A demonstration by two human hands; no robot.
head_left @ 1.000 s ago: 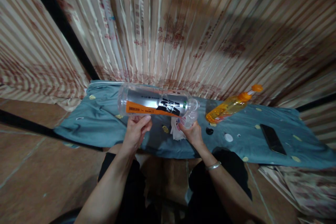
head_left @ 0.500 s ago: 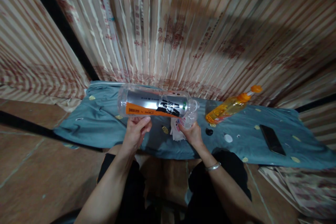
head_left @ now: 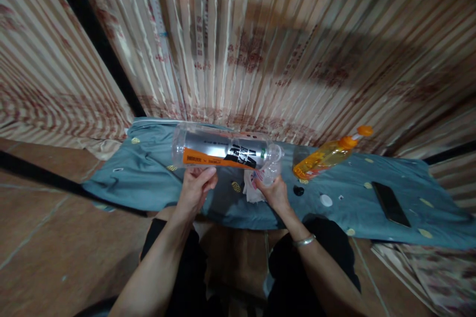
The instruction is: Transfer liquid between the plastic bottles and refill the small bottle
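A large clear plastic bottle (head_left: 219,148) with a silver and orange label lies sideways in the air above the cloth, its neck to the right. My left hand (head_left: 197,185) is closed on its lower side near the base, with the thumb along the underside. Under the neck, my right hand (head_left: 275,192) grips a smaller clear plastic piece (head_left: 270,172) with reddish marks, seemingly a second bottle, partly hidden by the fingers and the large bottle. A crumpled white tissue-like piece (head_left: 253,192) shows just left of my right hand.
A bottle of yellow-orange liquid (head_left: 323,158) with an orange pump top leans on the right. Nearer me are a black cap (head_left: 298,190), a white disc (head_left: 326,200) and a phone (head_left: 390,203). Teal cloth (head_left: 148,178) covers the low surface; a curtain (head_left: 260,49) hangs behind.
The view has shifted slightly, so everything appears a little lower and further right. Both hands keep their holds, and the large bottle stays sideways.
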